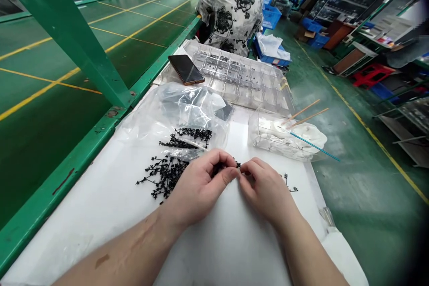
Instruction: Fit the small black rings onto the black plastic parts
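My left hand (197, 187) and my right hand (264, 190) meet above a white work surface (221, 250), their fingertips pinching a small black moulded plastic piece (231, 165) between them. Its exact shape is mostly hidden by my fingers. Just left of my left hand lies a heap of black plastic sprue runners (164, 176). A clear plastic bag (181, 116) with more black runners (194, 136) sits beyond it. Several tiny black pieces (288, 182) lie to the right of my right hand.
Farther back lie a compartmented clear tray (234, 73) of small dark parts and a smartphone (186, 69). A clear box (284, 136) holds white material and thin sticks. A green bench (100, 49) runs along the left; a person (231, 13) sits beyond the tray.
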{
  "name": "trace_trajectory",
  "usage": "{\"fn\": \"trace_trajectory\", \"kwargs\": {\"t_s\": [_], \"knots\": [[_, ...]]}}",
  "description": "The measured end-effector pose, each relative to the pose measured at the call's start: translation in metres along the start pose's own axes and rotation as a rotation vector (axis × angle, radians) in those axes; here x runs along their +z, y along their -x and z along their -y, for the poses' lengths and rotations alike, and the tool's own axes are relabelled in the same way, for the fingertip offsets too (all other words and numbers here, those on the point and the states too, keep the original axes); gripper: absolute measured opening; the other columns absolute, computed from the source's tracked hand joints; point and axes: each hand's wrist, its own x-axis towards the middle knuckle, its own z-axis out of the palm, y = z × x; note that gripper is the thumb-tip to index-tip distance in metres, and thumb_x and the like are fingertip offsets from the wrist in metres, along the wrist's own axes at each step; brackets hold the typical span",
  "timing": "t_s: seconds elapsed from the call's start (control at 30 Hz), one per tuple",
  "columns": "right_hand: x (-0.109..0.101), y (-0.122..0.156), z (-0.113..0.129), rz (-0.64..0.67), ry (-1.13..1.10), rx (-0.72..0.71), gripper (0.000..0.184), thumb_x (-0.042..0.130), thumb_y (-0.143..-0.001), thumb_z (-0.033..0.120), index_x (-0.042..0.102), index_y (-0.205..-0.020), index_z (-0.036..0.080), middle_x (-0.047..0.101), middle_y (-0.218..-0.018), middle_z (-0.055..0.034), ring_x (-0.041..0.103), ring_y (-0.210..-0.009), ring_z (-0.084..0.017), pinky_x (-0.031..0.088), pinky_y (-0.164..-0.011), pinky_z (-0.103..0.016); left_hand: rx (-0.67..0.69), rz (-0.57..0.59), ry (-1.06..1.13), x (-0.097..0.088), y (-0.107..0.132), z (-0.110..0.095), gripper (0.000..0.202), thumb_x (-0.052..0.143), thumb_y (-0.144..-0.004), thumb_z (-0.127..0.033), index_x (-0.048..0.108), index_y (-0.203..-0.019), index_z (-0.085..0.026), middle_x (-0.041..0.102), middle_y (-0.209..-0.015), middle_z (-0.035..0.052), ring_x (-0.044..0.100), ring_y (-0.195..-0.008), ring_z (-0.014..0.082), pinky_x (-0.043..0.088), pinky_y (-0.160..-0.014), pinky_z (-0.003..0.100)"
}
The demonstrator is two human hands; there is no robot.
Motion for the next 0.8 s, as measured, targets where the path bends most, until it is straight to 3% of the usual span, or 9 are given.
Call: {"fn": "trace_trajectory", "kwargs": {"t_s": [0.3, 0.43, 0.6, 0.8], "knots": [[-0.001, -0.006, 0.007, -0.041, -0.104, 0.014, 0.014, 0.063, -0.085, 0.013, 0.056, -0.078, 0.023, 0.065, -0.082, -0.0015, 0.058, -0.073, -0.018, 0.041, -0.066, -0.032, 0.034, 0.040, -0.064, 0.003, 0.001, -0.002, 0.009, 0.068, -0.103, -0.028, 0.069, -0.095, -0.024, 0.070, -0.088, -0.0036, 0.060, -0.079, 0.0160, 0.045, -0.075, 0.029], [-0.008, 0.000, 0.005, -0.137, -0.410, 0.034, 0.014, 0.066, -0.083, 0.011, 0.060, -0.079, 0.023, 0.067, -0.079, 0.0003, 0.060, -0.069, -0.016, 0.047, -0.065, -0.029, 0.057, 0.051, -0.107, 0.004, 0.002, -0.004, 0.010, 0.068, -0.103, -0.028, 0.069, -0.094, -0.023, 0.068, -0.085, -0.0037, 0.058, -0.075, 0.0156, 0.044, -0.073, 0.029], [-0.022, 0.013, 0.008, -0.234, -0.874, 0.015, 0.011, 0.075, -0.095, 0.017, 0.077, -0.101, 0.026, 0.076, -0.092, -0.0018, 0.071, -0.080, -0.017, 0.058, -0.070, -0.028, 0.090, 0.077, -0.147, 0.004, 0.002, -0.007, 0.012, 0.066, -0.103, -0.022, 0.067, -0.090, -0.022, 0.065, -0.081, -0.0043, 0.055, -0.072, 0.0148, 0.042, -0.070, 0.028], [-0.026, 0.020, 0.013, -0.296, -0.953, -0.087, 0.022, 0.077, -0.097, 0.012, 0.081, -0.108, 0.031, 0.070, -0.099, -0.0018, 0.067, -0.094, -0.015, 0.056, -0.078, -0.025, 0.140, 0.116, -0.188, 0.007, 0.003, -0.006, 0.013, 0.067, -0.102, -0.018, 0.065, -0.089, -0.022, 0.063, -0.080, -0.0056, 0.055, -0.073, 0.0132, 0.042, -0.070, 0.026]]}}
